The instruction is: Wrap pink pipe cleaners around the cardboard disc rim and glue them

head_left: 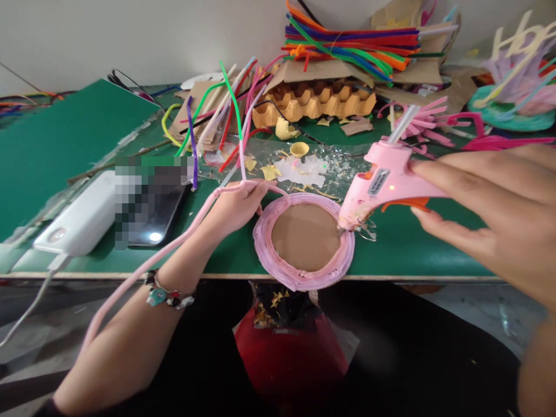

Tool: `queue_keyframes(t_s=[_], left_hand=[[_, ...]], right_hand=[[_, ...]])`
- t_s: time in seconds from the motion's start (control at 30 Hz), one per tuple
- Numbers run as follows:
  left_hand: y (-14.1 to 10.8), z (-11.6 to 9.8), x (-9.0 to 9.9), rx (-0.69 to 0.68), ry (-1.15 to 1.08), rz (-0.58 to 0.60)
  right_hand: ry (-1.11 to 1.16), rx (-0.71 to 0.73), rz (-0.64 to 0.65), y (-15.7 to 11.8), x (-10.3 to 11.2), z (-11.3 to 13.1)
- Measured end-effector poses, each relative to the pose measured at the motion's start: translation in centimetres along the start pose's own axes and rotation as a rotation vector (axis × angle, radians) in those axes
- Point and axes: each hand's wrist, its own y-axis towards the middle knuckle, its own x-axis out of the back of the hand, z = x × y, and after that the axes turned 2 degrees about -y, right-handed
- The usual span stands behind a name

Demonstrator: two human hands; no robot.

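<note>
My right hand (490, 202) is wrapped round a pink hot glue gun (377, 179), a finger by its orange trigger. A clear glue stick (403, 123) pokes out of its back end. The nozzle points down at the right rim of a round cardboard piece (306, 236), whose edge is ringed with pink and lilac pipe cleaners (264, 246). At the ring's upper left, my left hand (238, 205) is closed on a pink pipe cleaner (174, 239). One end of it reaches the ring's top; the long tail trails over my forearm.
Left of my arm lie a white power bank (80, 217) with a cable and a black phone (163, 217). Behind are loose pipe cleaners (237, 104), an egg carton (321, 104), yellow scraps and dried glue (304, 171). A bundle of coloured pipe cleaners (351, 46) rests on cardboard.
</note>
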Motion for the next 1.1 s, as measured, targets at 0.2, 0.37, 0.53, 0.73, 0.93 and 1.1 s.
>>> queue_keyframes(t_s=[0.2, 0.37, 0.53, 0.73, 0.93, 1.1], left_hand=[[0.1, 0.1, 0.0, 0.008, -0.012, -0.004], [0.0, -0.1, 0.0, 0.012, -0.027, 0.008], [0.2, 0.0, -0.1, 0.019, -0.042, 0.006], [0.3, 0.6, -0.1, 0.009, -0.017, 0.025], [-0.1, 0.1, 0.2, 0.045, -0.031, 0.017], [-0.4, -0.1, 0.0, -0.076, -0.088, -0.065]], right_hand=[[0.030, 0.037, -0.016, 0.1, 0.0, -0.1], [0.013, 0.030, -0.008, 0.1, 0.1, 0.0], [-0.033, -0.011, -0.009, 0.2, 0.4, 0.4], [-0.117, -0.324, -0.024, 1.5, -0.9, 0.4], [-0.024, -0.616, 0.131, 2.3, -4.3, 0.9], [0.069, -0.592, 0.278, 2.9, -6.9, 1.4]])
